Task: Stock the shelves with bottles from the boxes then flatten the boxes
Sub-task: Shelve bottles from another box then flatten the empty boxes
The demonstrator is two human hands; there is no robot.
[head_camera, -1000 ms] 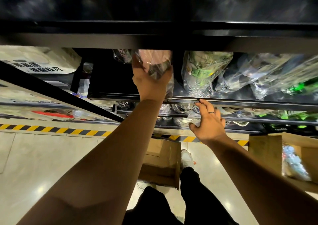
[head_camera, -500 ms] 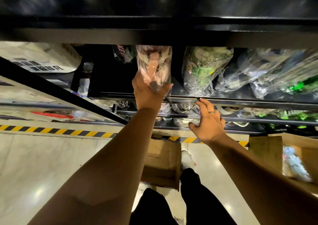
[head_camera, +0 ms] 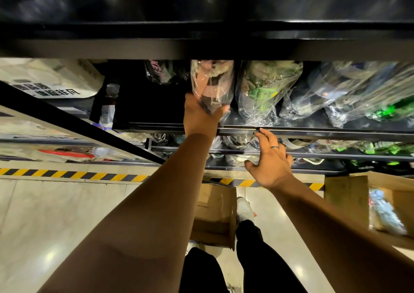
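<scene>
My left hand point(head_camera: 200, 119) reaches up to the middle shelf and grips the base of a pink bottle wrapped in clear plastic point(head_camera: 211, 84), which stands on the black shelf point(head_camera: 156, 125). To its right stands a green bottle in plastic wrap point(head_camera: 261, 91), and more wrapped bottles point(head_camera: 349, 95) fill the shelf further right. My right hand point(head_camera: 270, 160), with a ring, has its fingers straight and its fingertips at the shelf's front rail. An open cardboard box point(head_camera: 215, 214) lies on the floor below between my arms.
A second cardboard box point(head_camera: 349, 198) with wrapped bottles inside stands at the right. White printed cartons point(head_camera: 51, 80) lie on the left shelf. A yellow-black hazard stripe point(head_camera: 74, 175) runs along the floor. My legs and a white shoe point(head_camera: 245, 207) are below.
My left hand has slid down from the bottle's side to its base, and the pink bottle now stands further forward in view. My right hand has lifted slightly off the rail.
</scene>
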